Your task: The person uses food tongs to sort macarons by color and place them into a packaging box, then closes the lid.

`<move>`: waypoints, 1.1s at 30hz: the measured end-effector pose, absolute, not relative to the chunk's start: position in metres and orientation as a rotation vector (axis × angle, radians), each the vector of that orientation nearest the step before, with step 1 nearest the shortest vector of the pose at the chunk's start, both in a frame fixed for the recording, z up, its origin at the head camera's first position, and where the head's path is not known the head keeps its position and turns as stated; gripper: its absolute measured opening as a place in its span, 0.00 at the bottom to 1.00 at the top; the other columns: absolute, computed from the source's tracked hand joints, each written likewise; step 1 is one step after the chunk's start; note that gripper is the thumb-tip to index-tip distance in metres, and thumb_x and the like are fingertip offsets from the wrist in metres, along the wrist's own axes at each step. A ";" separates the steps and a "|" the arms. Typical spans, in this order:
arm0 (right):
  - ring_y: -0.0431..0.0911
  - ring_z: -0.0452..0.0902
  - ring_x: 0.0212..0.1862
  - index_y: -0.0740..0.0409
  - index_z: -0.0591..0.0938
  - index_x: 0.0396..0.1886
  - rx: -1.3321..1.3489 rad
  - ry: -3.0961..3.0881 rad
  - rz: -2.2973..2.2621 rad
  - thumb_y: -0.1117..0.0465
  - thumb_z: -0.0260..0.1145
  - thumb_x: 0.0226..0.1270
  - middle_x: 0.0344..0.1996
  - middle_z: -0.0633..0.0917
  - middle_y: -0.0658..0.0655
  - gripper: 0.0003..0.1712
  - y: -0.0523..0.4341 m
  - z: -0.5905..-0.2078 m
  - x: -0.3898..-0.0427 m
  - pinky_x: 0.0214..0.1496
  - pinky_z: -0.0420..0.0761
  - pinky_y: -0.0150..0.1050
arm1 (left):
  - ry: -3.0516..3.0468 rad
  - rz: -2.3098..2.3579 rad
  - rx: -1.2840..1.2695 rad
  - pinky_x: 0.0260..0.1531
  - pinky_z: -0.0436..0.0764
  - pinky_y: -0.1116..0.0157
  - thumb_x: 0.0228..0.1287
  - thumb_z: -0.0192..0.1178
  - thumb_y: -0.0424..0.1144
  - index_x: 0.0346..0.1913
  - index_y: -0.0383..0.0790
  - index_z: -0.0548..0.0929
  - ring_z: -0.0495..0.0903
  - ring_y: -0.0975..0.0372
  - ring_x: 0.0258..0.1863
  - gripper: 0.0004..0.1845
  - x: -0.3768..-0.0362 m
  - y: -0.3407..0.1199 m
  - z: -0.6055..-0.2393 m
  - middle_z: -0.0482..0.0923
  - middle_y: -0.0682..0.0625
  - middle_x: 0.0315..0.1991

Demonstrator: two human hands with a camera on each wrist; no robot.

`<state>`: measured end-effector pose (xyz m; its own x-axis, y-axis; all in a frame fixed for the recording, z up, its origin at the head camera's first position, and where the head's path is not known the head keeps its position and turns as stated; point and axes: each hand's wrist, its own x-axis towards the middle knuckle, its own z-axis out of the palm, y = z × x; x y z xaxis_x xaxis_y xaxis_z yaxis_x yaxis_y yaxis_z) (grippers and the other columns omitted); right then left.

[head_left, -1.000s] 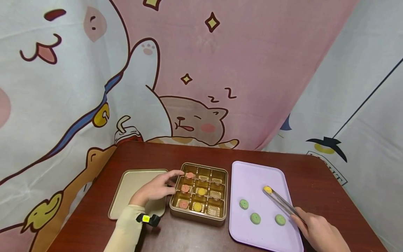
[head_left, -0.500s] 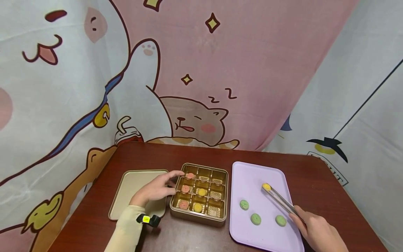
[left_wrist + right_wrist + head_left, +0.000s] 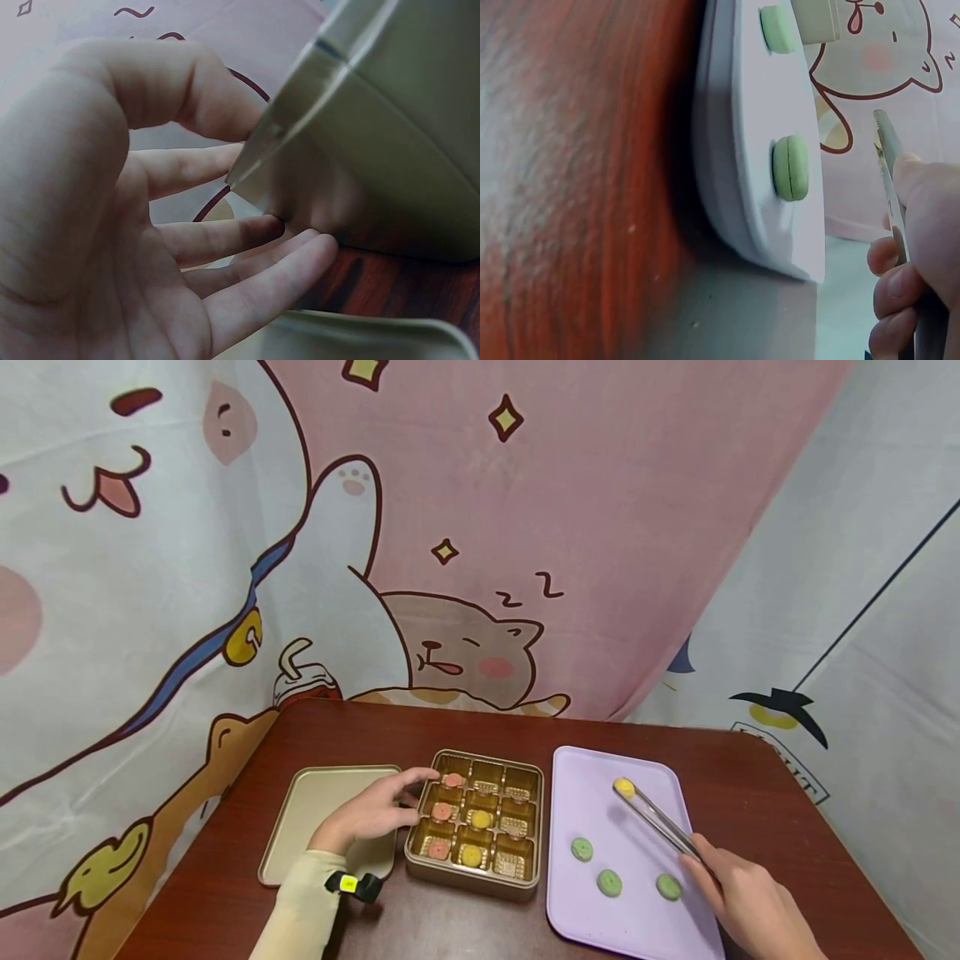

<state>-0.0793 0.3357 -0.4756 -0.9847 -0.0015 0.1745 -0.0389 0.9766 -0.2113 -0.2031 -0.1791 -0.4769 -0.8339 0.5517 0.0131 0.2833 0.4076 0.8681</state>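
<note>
My right hand [image 3: 753,893] grips metal tongs [image 3: 667,831]. Between their tips is a yellow macaron [image 3: 624,787], raised over the far part of the lilac tray [image 3: 592,768]; its shadow falls on the tray. Three green macarons lie there, one of them the green macaron [image 3: 609,883] near the middle. To the left stands a gold tin [image 3: 472,881] with a nine-compartment insert. The left column holds three pink macarons [image 3: 442,811]; two yellow macarons [image 3: 471,856] sit in the middle column. My left hand [image 3: 371,810] touches the tin's left side with its fingers extended along the wall [image 3: 405,172].
A flat gold lid [image 3: 330,793] lies left of the tin, partly under my left forearm. All of it stands on a dark red-brown table [image 3: 480,727]. Behind the table hangs a cloth [image 3: 637,527] printed with cartoon animals.
The tongs with the yellow macaron have risen off the tray and moved slightly left and away from me. My left hand and the tin have stayed in place.
</note>
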 end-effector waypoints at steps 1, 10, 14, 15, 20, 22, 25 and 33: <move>0.68 0.87 0.49 0.70 0.80 0.66 0.028 -2.949 0.322 0.46 0.70 0.73 0.52 0.87 0.73 0.35 0.334 -0.475 -0.080 0.43 0.86 0.63 | 2.390 1.396 0.734 0.44 0.83 0.58 0.64 0.63 0.28 0.75 0.38 0.70 0.84 0.46 0.54 0.35 -0.203 -0.179 -0.477 0.74 0.37 0.69; 0.61 0.88 0.46 0.64 0.84 0.64 0.103 -2.891 0.360 0.46 0.70 0.73 0.49 0.89 0.66 0.30 0.320 -0.471 -0.085 0.42 0.86 0.61 | 2.382 1.402 0.720 0.45 0.83 0.56 0.64 0.63 0.27 0.76 0.38 0.70 0.83 0.47 0.54 0.35 -0.204 -0.179 -0.478 0.74 0.38 0.69; 0.55 0.88 0.43 0.60 0.85 0.63 0.147 -2.865 0.384 0.46 0.71 0.73 0.48 0.90 0.62 0.28 0.312 -0.470 -0.089 0.38 0.86 0.58 | 2.377 1.404 0.716 0.46 0.83 0.54 0.64 0.63 0.28 0.76 0.39 0.70 0.83 0.47 0.55 0.35 -0.203 -0.178 -0.478 0.74 0.39 0.69; 0.54 0.88 0.41 0.59 0.86 0.62 0.175 -2.839 0.387 0.47 0.71 0.72 0.46 0.91 0.60 0.27 0.310 -0.470 -0.090 0.36 0.86 0.57 | 2.377 1.403 0.716 0.46 0.83 0.54 0.64 0.63 0.28 0.76 0.40 0.70 0.83 0.47 0.55 0.35 -0.203 -0.178 -0.478 0.74 0.38 0.69; 0.45 0.85 0.32 0.51 0.88 0.55 0.357 -2.667 0.328 0.52 0.75 0.67 0.36 0.90 0.48 0.18 0.300 -0.473 -0.098 0.25 0.80 0.48 | 2.384 1.394 0.715 0.47 0.83 0.53 0.64 0.63 0.28 0.75 0.40 0.71 0.83 0.47 0.54 0.35 -0.203 -0.179 -0.479 0.76 0.38 0.67; 0.43 0.84 0.30 0.49 0.88 0.53 0.404 -2.623 0.295 0.53 0.77 0.65 0.33 0.89 0.45 0.18 0.296 -0.474 -0.101 0.23 0.78 0.45 | 2.385 1.391 0.714 0.47 0.83 0.53 0.65 0.63 0.28 0.76 0.39 0.70 0.83 0.48 0.54 0.35 -0.203 -0.178 -0.479 0.76 0.38 0.67; 0.40 0.81 0.28 0.48 0.88 0.52 0.463 -2.587 0.279 0.54 0.78 0.63 0.31 0.87 0.43 0.18 0.289 -0.476 -0.105 0.22 0.76 0.43 | 2.397 1.382 0.733 0.48 0.82 0.53 0.64 0.63 0.29 0.76 0.38 0.70 0.83 0.49 0.54 0.35 -0.204 -0.178 -0.478 0.75 0.39 0.68; 0.33 0.76 0.26 0.47 0.86 0.50 0.623 -2.503 0.277 0.56 0.78 0.61 0.27 0.83 0.39 0.17 0.271 -0.475 -0.117 0.20 0.75 0.38 | 2.431 1.345 0.756 0.49 0.81 0.52 0.64 0.64 0.30 0.76 0.40 0.70 0.83 0.51 0.53 0.36 -0.206 -0.180 -0.479 0.75 0.42 0.69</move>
<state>-0.1169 0.2707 -0.4751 -0.7467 -0.3742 0.5499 -0.4855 0.8717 -0.0661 -0.2059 -0.1797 -0.4794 -0.8302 0.5571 0.0224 0.3151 0.4356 0.8432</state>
